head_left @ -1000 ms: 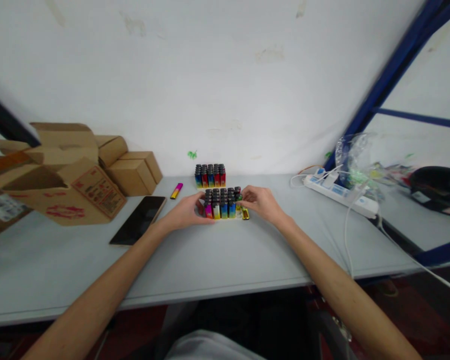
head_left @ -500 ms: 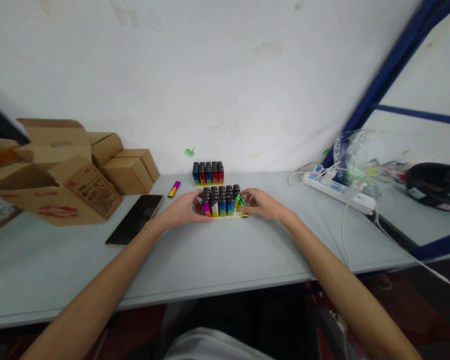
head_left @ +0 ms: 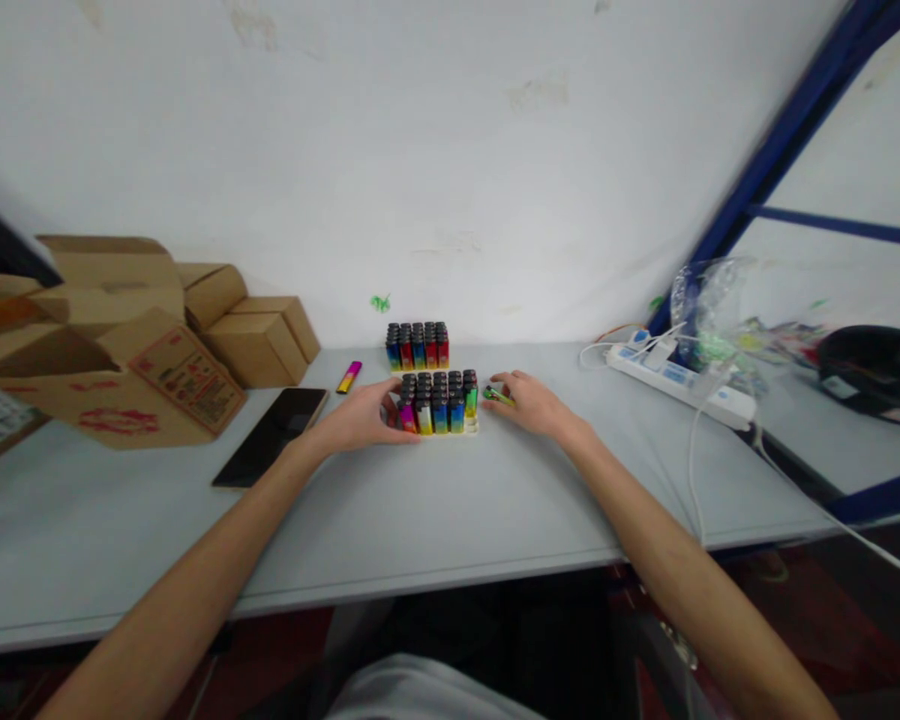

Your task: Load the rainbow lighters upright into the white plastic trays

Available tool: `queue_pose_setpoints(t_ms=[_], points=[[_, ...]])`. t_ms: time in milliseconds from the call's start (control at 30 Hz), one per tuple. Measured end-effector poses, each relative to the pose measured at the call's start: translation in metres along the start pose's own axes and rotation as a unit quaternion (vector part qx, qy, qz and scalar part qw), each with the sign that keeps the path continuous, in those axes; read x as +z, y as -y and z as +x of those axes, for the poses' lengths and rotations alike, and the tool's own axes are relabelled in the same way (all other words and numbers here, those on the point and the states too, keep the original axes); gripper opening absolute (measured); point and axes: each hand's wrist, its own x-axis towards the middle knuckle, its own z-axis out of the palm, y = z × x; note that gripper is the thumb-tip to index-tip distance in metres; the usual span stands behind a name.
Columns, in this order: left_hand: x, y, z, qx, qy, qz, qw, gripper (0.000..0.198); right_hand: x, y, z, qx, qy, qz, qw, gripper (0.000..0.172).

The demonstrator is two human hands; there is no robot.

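A white tray stands in front of me, filled with rows of upright lighters in pink, yellow, blue and green with black tops. Its front right corner shows a bare slot. My left hand is curved round the tray's left end, thumb along the front and fingers at the side. Just right of the tray, my right hand pinches a green lighter, which lies tilted between the fingers, apart from the tray.
Behind the tray stands a second block of lighters. A pink-yellow lighter lies at the left, near a dark tablet and cardboard boxes. At the right are a power strip with cables and a black strap-like object.
My right hand has lifted the green lighter out of the tray's front right corner and moved it right, tilting it over. My left hand stays at the tray's left end.
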Motion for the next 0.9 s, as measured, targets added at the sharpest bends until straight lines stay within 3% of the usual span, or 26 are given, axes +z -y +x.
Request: queue_pose_setpoints(t_ms=[133,233,300,400,500,633,900], points=[[0.001,0.002,0.000,0.001,0.004,-0.003,1.000,0.078,-0.002,0.003,0.004,0.001,-0.021,0.016,1.000,0.007],[0.002,0.004,0.001,0.002,0.007,-0.005,1.000,0.077,-0.011,0.003,0.000,0.007,-0.038,0.064,0.997,0.015],[0.003,0.005,0.001,0.002,0.006,-0.005,1.000,0.075,-0.016,0.006,-0.003,0.016,-0.056,0.168,0.984,0.022],[0.003,0.005,0.001,0.000,-0.001,-0.003,1.000,0.070,-0.020,0.017,-0.004,0.051,-0.087,0.352,0.930,0.041],[0.003,0.004,0.000,0.002,-0.003,-0.005,1.000,0.068,-0.020,0.029,-0.003,0.128,-0.096,0.458,0.875,0.053],[0.002,0.001,-0.001,0.003,-0.005,-0.009,1.000,0.067,-0.017,0.035,-0.002,0.176,-0.075,0.529,0.827,0.047],[0.003,0.003,0.000,0.003,-0.008,-0.013,1.000,0.069,-0.016,0.040,-0.005,0.177,-0.055,0.548,0.816,0.036]])
